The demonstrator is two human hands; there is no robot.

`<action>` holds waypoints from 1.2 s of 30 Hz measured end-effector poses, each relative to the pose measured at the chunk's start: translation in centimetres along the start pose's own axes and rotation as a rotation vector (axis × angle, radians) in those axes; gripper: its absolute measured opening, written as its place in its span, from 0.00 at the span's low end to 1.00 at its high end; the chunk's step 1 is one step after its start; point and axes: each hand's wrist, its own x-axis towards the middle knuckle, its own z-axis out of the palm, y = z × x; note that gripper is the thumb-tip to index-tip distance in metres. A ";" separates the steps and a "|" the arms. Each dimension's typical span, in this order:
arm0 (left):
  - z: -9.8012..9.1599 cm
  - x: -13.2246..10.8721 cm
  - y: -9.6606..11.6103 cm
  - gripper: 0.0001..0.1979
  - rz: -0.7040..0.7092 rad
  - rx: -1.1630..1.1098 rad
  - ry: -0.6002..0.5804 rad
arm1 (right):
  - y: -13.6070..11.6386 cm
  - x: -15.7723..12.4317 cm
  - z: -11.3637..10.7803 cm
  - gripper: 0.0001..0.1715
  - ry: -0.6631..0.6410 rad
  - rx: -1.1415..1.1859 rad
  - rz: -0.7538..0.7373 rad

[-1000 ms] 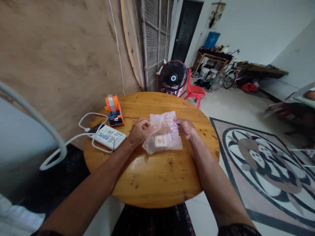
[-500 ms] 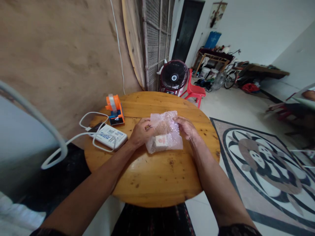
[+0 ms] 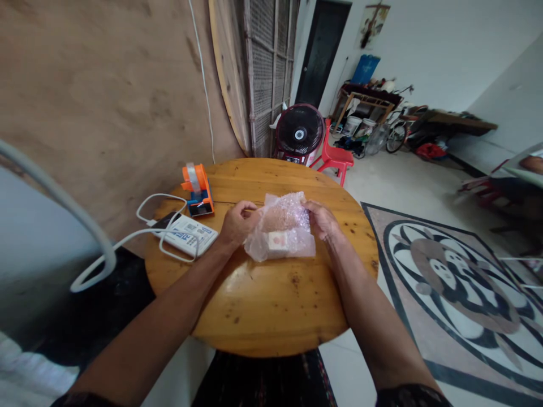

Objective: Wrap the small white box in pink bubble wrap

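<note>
A sheet of clear bubble wrap [image 3: 283, 219] lies near the middle of a round wooden table [image 3: 263, 305], folded over a small white box with a red mark [image 3: 276, 241]. My left hand [image 3: 236, 222] pinches the wrap's left edge with closed fingers. On the other side my right hand [image 3: 322, 219] grips the wrap's right edge, fingers curled. The wrap's far part stands lifted and bunched between both hands.
An orange and blue tape dispenser [image 3: 197, 189] stands at the table's far left. A white power bank [image 3: 188, 234] with a white cable [image 3: 127, 237] lies in front of it. Beyond the table are a floor fan [image 3: 300, 133], a red chair [image 3: 336, 159] and a plywood wall.
Both hands have drawn the wrap's far edge up and toward me, bunching it over the box. The box has stayed in place.
</note>
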 end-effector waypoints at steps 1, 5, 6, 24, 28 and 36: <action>0.1 0.0 -0.1 0.12 0.059 0.047 0.016 | -0.1 -0.1 0.1 0.20 -0.018 0.012 -0.004; 0.4 0.3 -0.8 0.12 0.331 0.182 0.065 | -0.6 -0.7 0.7 0.18 -0.054 0.051 -0.014; 0.3 0.4 -0.9 0.10 0.361 0.187 0.077 | -0.6 -0.8 0.9 0.18 -0.057 0.059 -0.018; -0.5 0.6 -0.6 0.10 -0.012 -0.179 0.140 | 0.3 0.5 -0.1 0.19 0.108 0.170 -0.009; -0.5 0.7 -0.6 0.11 -0.037 -0.198 0.142 | 0.9 1.2 -0.8 0.17 0.152 0.141 0.032; -0.5 1.4 -2.0 0.08 0.022 -0.082 0.201 | 1.4 1.6 -1.3 0.18 0.191 0.084 0.048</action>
